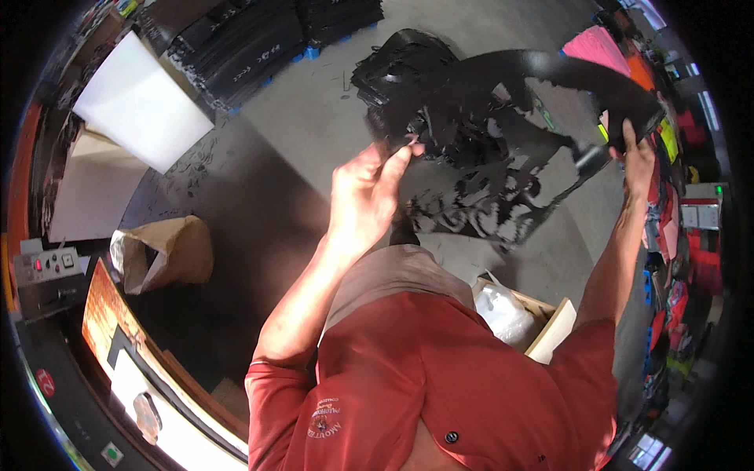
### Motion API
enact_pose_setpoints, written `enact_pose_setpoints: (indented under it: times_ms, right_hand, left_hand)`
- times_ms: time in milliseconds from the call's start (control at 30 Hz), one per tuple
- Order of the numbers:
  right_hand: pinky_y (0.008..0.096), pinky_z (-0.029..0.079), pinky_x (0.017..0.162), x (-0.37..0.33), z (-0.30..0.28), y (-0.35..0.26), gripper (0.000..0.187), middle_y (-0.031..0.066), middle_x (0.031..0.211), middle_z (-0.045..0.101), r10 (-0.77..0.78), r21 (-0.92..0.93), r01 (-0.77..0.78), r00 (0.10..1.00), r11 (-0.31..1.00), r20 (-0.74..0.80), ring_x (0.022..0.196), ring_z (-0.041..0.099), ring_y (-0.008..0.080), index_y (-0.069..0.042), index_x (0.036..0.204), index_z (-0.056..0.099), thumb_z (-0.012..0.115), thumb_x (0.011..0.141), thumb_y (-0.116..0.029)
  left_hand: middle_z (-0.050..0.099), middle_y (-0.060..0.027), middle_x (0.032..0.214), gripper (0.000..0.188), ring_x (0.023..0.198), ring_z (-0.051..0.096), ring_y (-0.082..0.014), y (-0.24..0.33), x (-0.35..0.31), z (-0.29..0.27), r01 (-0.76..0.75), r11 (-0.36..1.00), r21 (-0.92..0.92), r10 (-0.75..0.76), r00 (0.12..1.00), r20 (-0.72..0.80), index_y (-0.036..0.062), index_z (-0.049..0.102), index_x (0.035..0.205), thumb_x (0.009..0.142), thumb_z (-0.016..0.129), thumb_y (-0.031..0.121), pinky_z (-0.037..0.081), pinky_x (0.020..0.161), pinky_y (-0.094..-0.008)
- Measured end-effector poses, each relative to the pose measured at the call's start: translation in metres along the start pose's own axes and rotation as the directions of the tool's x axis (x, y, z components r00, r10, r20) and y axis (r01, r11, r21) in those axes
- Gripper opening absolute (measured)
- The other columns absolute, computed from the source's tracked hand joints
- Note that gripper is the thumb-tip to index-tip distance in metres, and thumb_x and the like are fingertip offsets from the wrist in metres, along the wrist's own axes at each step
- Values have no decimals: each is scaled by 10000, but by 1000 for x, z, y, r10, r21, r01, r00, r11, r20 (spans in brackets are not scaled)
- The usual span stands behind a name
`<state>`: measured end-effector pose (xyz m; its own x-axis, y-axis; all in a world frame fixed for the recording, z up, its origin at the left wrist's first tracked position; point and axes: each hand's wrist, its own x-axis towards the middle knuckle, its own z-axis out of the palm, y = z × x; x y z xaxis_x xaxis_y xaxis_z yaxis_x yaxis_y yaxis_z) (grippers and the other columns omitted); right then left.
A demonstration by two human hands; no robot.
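Observation:
A large thin black sheet (522,74), full of cut-out holes and ragged strips, hangs in the air in front of me. Its right edge is gripped by my right hand (638,157), thumb and fingers closed on it. My left hand (365,184) is closed in a pinch at the sheet's left edge, where a strip or flap meets the fingertips. The lower part of the sheet is smeared by motion. Behind it, a dark pile of black scraps (400,59) lies on the floor, partly covered by the sheet.
Stacks of black sheets (236,51) stand at the far left, near a tilted white board (145,102). An open pale sack (184,255) sits left of me, beside a machine with a control box (49,271). A drawer (554,330) holding a plastic bag (503,314) is close on my right.

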<state>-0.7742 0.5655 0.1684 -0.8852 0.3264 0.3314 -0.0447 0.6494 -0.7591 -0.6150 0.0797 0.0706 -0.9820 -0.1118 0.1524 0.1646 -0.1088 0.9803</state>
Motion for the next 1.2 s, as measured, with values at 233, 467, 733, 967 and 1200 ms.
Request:
enact_pose_setpoints:
  times_ms: [233, 467, 733, 967, 1200]
  right_hand:
    - [246, 548, 769, 259, 94, 26, 402, -1, 1072, 738, -249, -147, 260, 964, 954, 91, 886, 635, 79, -67, 1334, 752, 688, 1055, -349]
    - [339, 555, 723, 460, 334, 82, 658, 53, 917, 669, -248, -167, 348, 866, 922, 435, 776, 616, 156, -47, 1442, 644, 661, 1017, -548]
    - [493, 519, 873, 301, 406, 248, 380, 238, 1037, 709, -108, -69, 198, 759, 978, 642, 964, 692, 350, 24, 1032, 659, 585, 1032, -349]
    - [507, 535, 760, 44, 361, 381, 357, 238, 926, 709, 423, -491, 144, 341, 859, 839, 845, 691, 410, 3, 889, 692, 578, 988, -321]
    - [412, 545, 717, 3, 420, 307, 351, 120, 858, 774, 512, -493, -140, 178, 859, 841, 793, 713, 206, -46, 981, 794, 680, 941, -375]
  left_hand:
    - [797, -21, 1079, 197, 981, 654, -57, -64, 189, 83, 123, 974, -191, -129, 991, -18, 5, 778, 1196, 1087, 657, 114, 536, 905, -249]
    - [726, -42, 970, 419, 855, 621, -143, -186, 409, 77, 458, 785, 417, -373, 887, -273, -29, 739, 1195, 1082, 653, 365, 526, 737, -325]
    - [741, -241, 1032, 450, 967, 717, -358, -351, 339, -10, 644, 588, 490, -487, 765, -422, -50, 680, 1045, 1037, 584, 390, 526, 849, -482]
    - [750, -222, 975, 373, 934, 734, -376, -357, 132, -87, 831, 214, 513, -657, 511, -554, 11, 757, 991, 1015, 572, 334, 535, 843, -474]
    - [765, -224, 1050, 422, 1011, 736, -383, -415, 194, -212, 784, 182, 593, -755, 498, -427, 30, 782, 1033, 1012, 568, 393, 543, 901, -468]
